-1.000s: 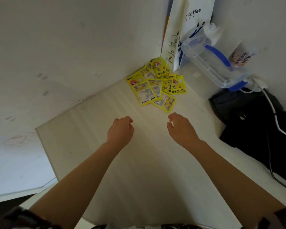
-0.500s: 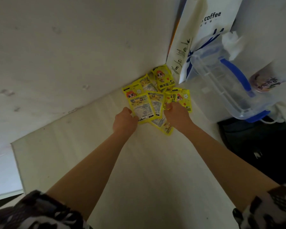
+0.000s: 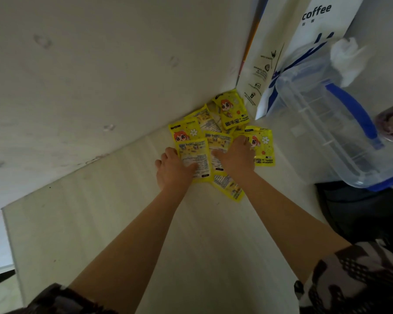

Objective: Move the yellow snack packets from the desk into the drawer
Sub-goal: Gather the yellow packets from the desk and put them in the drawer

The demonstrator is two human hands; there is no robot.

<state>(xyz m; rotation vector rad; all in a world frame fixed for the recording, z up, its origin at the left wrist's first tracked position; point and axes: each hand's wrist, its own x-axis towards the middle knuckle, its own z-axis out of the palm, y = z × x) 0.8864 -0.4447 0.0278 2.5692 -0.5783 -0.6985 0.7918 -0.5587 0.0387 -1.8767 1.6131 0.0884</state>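
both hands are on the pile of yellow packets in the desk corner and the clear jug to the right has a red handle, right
Not quite: the handle is blue, not red. The head view shows the clear jug with a blue handle to the right of the yellow packets. The rest holds: the left hand and right hand both rest on the pile in the desk corner.

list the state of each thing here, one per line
yellow packets: overlapping pile in the desk corner by the wall, none lifted
left hand: on the pile's near left edge, thumb over a back-side-up packet
right hand: laid on the middle of the pile
clear jug: blue handle, tilted in this view
coffee bag: upright against the wall
desk: packets at its far corner
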